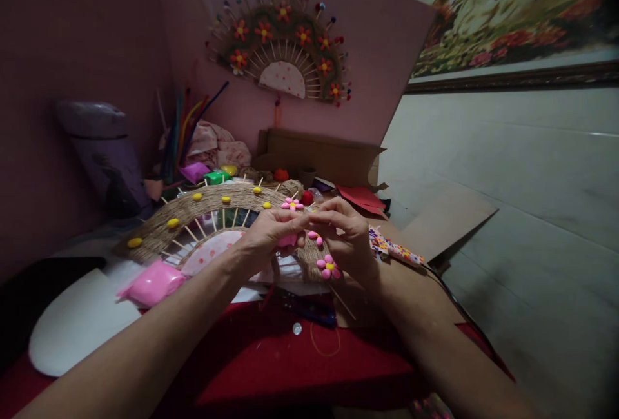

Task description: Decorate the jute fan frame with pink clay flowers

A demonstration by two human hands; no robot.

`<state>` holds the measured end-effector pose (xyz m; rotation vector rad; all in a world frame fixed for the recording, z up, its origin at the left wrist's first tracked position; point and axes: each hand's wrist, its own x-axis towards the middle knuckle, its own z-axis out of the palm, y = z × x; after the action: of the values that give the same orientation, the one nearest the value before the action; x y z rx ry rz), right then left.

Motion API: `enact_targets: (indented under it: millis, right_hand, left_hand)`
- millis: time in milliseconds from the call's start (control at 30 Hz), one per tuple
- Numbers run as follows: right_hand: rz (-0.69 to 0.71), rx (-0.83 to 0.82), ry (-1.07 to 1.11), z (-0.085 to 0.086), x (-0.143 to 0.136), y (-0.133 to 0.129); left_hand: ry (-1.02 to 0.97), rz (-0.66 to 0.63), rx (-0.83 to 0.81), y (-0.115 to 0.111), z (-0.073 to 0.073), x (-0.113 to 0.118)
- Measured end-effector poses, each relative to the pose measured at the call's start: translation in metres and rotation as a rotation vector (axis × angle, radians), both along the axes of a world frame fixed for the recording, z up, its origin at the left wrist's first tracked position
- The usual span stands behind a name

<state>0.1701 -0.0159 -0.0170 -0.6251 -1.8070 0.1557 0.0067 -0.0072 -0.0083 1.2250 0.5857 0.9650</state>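
a pink clay packet (152,282) lies near the table's left edge, on the red tablecloth (300,367). beside it rests a jute-wrapped fan frame (213,203) dotted with yellow clay beads. the left hand (271,235) pinches a pink clay lump (289,240) at the frame's right end. the right hand (345,238) closes its fingertips on a small pink petal (315,236), just above a finished pink flower (329,267).

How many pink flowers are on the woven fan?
3: one pink flower on top above the hands, one between the fingertips, one lower, under the right hand. Hands may hide more.
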Motion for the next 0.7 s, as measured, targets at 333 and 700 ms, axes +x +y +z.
enact_targets:
  millis: [333, 700]
  right_hand:
    - [-0.061, -0.009, -0.031, 0.0055, -0.0032, -0.0054]
    - [-0.073, -0.058, -0.010, 0.0069, -0.0030, -0.0053]
  left_hand:
    - [-0.020, 0.075, 0.011, 0.0009, -0.0022, 0.0011]
    - [-0.051, 0.093, 0.026, -0.0009, 0.0020, 0.0020]
